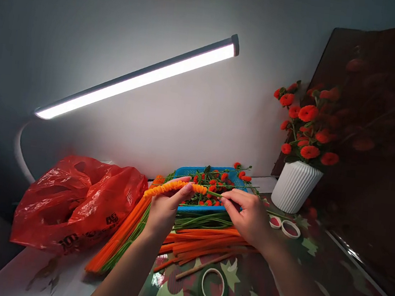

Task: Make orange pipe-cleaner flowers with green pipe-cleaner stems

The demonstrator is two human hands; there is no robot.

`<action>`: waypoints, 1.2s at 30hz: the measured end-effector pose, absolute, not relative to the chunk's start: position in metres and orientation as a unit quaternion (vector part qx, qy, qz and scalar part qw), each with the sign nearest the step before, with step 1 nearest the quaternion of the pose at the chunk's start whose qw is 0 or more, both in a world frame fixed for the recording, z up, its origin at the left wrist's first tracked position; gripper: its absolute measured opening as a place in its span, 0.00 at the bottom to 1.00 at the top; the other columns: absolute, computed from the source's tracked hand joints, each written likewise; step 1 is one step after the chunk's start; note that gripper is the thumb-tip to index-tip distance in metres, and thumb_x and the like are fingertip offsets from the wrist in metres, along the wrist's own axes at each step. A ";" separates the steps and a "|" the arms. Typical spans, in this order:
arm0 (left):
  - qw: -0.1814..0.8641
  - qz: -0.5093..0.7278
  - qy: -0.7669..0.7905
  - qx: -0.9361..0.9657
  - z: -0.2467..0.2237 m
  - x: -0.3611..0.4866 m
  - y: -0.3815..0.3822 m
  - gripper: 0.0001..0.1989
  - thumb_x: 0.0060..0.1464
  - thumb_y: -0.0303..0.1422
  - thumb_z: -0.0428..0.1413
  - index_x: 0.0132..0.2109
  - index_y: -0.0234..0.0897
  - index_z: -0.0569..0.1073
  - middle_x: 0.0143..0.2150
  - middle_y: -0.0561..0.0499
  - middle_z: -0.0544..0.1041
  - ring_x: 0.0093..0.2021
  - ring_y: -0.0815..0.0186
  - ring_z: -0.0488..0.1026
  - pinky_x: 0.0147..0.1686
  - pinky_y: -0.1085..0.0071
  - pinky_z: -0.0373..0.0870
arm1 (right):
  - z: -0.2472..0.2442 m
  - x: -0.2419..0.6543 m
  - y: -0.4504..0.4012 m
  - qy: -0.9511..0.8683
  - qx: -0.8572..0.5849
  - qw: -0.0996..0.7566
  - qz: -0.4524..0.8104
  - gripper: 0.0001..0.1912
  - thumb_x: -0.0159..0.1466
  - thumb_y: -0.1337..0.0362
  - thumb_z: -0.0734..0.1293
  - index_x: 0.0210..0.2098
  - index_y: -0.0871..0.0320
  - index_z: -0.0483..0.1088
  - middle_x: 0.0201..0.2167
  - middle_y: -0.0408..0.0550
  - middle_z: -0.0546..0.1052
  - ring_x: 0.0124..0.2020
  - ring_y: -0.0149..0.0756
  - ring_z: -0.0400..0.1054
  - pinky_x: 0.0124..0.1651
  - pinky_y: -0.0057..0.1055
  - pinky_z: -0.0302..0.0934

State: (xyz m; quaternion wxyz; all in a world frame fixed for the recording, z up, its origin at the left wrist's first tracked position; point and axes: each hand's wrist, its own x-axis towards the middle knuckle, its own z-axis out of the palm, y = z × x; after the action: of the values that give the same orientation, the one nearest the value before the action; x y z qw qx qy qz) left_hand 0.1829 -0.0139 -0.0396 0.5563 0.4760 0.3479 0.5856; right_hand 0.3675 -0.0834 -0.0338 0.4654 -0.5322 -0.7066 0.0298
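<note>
A tightly coiled orange pipe cleaner [163,189] runs nearly level in front of me. My left hand [168,207] is closed around its middle, thumb on top. From the coil's right end sticks out a short green stem [215,194]. My right hand [245,214] pinches that stem between thumb and fingertips. Below my hands lie loose orange pipe cleaners [203,242] and green pipe cleaners [203,221]. Just behind is a blue basket [189,172] holding small red-orange flowers with green stems, partly hidden by my hands.
A red plastic bag [78,205] and a bundle of orange and green pipe cleaners [117,241] lie at left. A green tape roll [214,291] is in front; white rings [290,229] lie right, near a white flower vase [295,186]. A lit lamp [141,81] hangs above.
</note>
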 end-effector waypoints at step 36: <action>0.555 0.543 0.324 0.541 -0.044 0.188 -0.023 0.17 0.42 0.38 0.67 0.41 0.35 0.79 0.33 0.49 0.80 0.34 0.62 0.78 0.35 0.70 0.75 | -0.024 0.369 -0.091 -0.696 -0.530 0.483 0.045 0.06 0.62 0.70 0.65 0.30 0.56 0.73 0.29 0.44 0.78 0.31 0.35 0.72 0.34 0.29 0.62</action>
State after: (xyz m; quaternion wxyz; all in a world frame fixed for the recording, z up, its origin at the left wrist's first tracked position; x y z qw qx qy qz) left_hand 0.1884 -0.0227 -0.0437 0.5553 0.5408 0.3236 0.5427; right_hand 0.3690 -0.0913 -0.0235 0.4828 -0.5300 -0.6957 0.0445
